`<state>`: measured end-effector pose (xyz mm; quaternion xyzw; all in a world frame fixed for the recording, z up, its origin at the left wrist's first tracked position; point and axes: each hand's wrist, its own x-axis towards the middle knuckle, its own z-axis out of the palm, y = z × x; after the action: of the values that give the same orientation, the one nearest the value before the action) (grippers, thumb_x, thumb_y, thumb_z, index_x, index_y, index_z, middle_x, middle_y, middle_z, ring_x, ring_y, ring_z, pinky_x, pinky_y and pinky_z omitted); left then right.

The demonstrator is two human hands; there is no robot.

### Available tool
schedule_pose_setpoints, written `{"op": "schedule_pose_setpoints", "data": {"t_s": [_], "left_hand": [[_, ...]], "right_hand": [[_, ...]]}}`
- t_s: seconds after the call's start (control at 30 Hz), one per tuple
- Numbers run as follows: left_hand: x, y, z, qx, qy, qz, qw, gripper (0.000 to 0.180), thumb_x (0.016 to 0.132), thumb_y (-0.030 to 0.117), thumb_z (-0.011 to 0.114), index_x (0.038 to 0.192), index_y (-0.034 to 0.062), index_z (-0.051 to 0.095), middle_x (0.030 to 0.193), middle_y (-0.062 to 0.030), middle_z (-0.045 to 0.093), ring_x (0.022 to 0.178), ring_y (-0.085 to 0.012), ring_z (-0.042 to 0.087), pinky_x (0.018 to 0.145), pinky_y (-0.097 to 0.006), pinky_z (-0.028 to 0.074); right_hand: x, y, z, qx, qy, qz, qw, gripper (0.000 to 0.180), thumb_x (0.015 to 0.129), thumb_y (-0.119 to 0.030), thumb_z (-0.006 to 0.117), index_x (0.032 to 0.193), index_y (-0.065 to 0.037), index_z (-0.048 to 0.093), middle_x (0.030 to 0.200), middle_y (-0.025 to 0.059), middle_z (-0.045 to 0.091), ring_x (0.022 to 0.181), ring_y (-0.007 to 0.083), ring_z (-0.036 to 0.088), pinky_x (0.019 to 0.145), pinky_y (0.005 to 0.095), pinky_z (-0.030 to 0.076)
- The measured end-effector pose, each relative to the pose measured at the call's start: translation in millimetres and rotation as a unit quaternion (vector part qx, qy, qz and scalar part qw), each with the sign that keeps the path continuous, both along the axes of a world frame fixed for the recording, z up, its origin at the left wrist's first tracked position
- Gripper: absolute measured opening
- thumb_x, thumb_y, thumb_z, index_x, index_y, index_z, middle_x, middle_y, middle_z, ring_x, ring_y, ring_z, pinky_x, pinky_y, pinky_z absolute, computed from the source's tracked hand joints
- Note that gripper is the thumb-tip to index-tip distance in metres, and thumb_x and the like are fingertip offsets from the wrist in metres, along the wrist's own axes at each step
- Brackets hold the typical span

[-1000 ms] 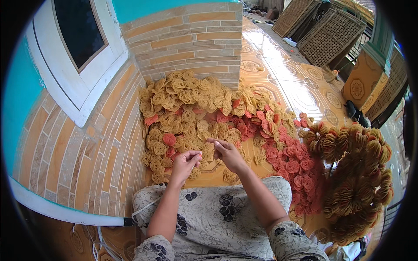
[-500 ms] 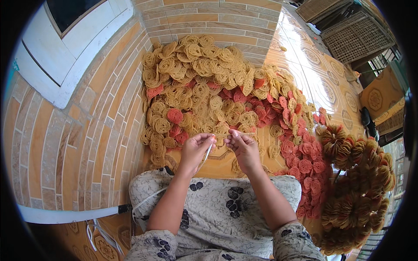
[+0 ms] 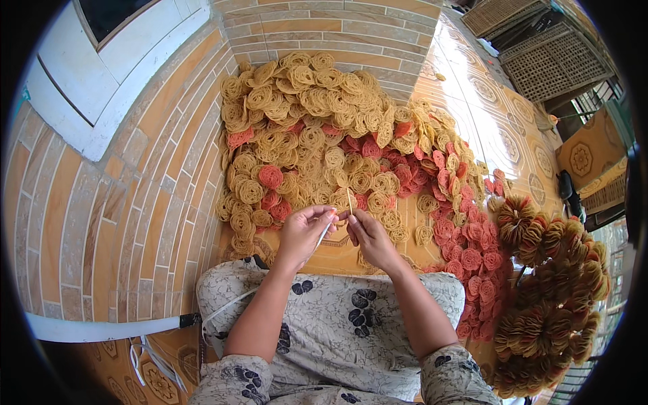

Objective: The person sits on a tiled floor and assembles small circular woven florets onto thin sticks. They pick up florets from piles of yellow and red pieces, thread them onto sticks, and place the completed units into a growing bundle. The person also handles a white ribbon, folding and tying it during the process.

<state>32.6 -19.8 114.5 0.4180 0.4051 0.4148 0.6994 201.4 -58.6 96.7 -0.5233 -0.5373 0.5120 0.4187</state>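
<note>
While left hand [image 3: 302, 236] pinches white strip [image 3: 325, 234] and right hand [image 3: 371, 237] pinches thin yellow piece [image 3: 350, 202] above floor [image 3: 335, 258], short of its walled corner, possible loss: either dropped toward pile [image 3: 334, 159], should grip slacken.

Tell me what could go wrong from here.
The thin tan piece sits only in the fingertips of the right hand, so it might slip or bend.

The white strip hangs below the pinch of the left hand; a tug on it could pull it loose.

The tan rosettes are heaped loosely against the wall, so a knock could send some sliding.
</note>
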Motion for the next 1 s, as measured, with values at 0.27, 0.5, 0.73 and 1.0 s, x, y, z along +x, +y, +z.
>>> {"op": "schedule_pose_setpoints", "data": {"t_s": [0.27, 0.5, 0.73, 1.0], "left_hand": [[-6, 3, -2, 0.029, 0.026, -0.002, 0.999, 0.019, 0.093, 0.014, 0.062, 0.104, -0.0008, 0.064, 0.085, -0.0031, 0.067, 0.065, -0.0043, 0.054, 0.058, -0.019, 0.043], [-7, 2, 1, 0.033, 0.034, -0.011, 0.999, 0.017, 0.091, 0.015, 0.064, 0.100, 0.0001, 0.066, 0.085, -0.0038, 0.067, 0.068, -0.0050, 0.055, 0.060, -0.019, 0.044], [-2, 1, 0, 0.078, 0.046, -0.008, 0.996, 0.021, 0.089, 0.007, 0.065, 0.108, -0.0013, 0.061, 0.086, -0.0059, 0.067, 0.076, -0.0084, 0.061, 0.067, -0.022, 0.049], [4, -4, -9, 0.131, 0.105, -0.085, 0.982, 0.020, 0.088, 0.009, 0.067, 0.105, -0.0006, 0.062, 0.084, -0.0046, 0.069, 0.073, -0.0066, 0.062, 0.063, -0.021, 0.050]], "right_hand": [[-2, -12, 19, 0.074, -0.093, 0.016, 0.993, 0.024, 0.101, -0.018, 0.044, 0.111, -0.002, 0.060, 0.067, 0.0034, 0.046, 0.062, 0.0110, 0.041, 0.059, 0.0271, 0.038], [0, -16, 22, 0.124, -0.166, -0.006, 0.978, 0.019, 0.096, -0.013, 0.051, 0.104, -0.001, 0.063, 0.075, 0.0200, 0.058, 0.064, 0.0308, 0.057, 0.061, 0.0376, 0.045], [-8, -9, 12, 0.101, 0.016, -0.129, 0.986, 0.021, 0.098, -0.017, 0.053, 0.095, 0.003, 0.060, 0.069, 0.0028, 0.055, 0.062, 0.0126, 0.051, 0.058, 0.0289, 0.042], [-1, -5, 6, 0.029, 0.069, -0.103, 0.992, 0.018, 0.095, -0.017, 0.059, 0.088, 0.000, 0.059, 0.069, -0.0063, 0.050, 0.061, 0.0008, 0.037, 0.052, 0.0195, 0.029]]}}
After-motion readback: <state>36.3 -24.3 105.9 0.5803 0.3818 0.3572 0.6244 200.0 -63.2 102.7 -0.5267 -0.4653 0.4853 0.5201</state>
